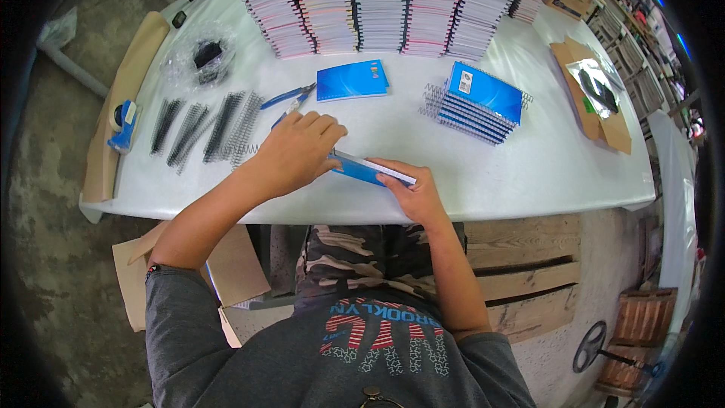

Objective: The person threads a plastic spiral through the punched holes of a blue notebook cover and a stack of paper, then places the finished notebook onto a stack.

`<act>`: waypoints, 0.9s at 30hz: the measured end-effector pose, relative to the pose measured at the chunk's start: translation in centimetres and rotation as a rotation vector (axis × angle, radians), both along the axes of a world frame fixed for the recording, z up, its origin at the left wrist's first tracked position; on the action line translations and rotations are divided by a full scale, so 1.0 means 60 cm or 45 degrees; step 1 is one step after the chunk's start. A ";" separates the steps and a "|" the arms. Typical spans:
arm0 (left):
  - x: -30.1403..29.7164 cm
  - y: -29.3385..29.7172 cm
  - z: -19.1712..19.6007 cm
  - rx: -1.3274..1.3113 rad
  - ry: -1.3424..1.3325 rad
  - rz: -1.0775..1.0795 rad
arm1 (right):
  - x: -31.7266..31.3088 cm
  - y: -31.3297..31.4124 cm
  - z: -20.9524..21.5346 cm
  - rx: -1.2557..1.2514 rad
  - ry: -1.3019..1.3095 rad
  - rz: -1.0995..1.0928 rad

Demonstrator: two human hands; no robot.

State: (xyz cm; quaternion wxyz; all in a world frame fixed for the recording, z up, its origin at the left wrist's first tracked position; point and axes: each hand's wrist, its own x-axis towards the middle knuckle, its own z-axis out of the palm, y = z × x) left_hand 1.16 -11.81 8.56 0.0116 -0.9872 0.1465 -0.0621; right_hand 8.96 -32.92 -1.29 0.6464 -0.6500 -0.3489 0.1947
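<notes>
A thin blue notebook [358, 168] is held on edge above the table's front, its white page edges facing up. My right hand [411, 190] is closed on its right end, thumb on the near cover. At the notebook's left end my left hand [303, 145] has its fingers curled and its thumb against the cover corner; what it pinches is hidden. Part of a wire coil [249, 150] shows beside my left wrist. Just beyond my left hand lie blue-handled pliers [285, 98]. Another blue notebook [351, 81] lies flat farther back.
Bundles of dark spiral coils [220, 128] lie at left, near a blue tape dispenser [123, 127] and crumpled plastic wrap [198, 57]. Coil-bound blue notebooks [483, 98] are stacked at right. Tall stacks of bound books [381, 4] line the back. An opened cardboard box [604, 125] sits far right.
</notes>
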 end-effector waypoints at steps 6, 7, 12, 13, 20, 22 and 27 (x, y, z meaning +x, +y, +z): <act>-0.003 -0.016 0.012 0.031 -0.003 0.043 | -0.002 -0.002 -0.004 0.002 -0.025 0.023; -0.004 -0.016 0.002 -0.009 -0.255 -0.005 | -0.003 -0.001 -0.004 0.005 -0.028 0.020; -0.016 -0.007 0.005 0.123 0.084 0.045 | -0.008 0.001 0.001 0.016 -0.065 0.029; -0.014 -0.014 0.014 0.115 0.107 0.122 | -0.007 0.001 0.000 0.015 -0.067 0.031; -0.013 -0.021 0.014 0.182 0.267 0.140 | -0.019 -0.001 -0.005 -0.001 -0.093 0.000; -0.023 -0.027 -0.011 0.024 -0.468 0.149 | -0.029 -0.004 -0.007 -0.008 -0.098 -0.012; -0.136 -0.044 -0.184 0.015 -0.194 -0.051 | -0.055 -0.004 -0.012 0.074 -0.228 -0.098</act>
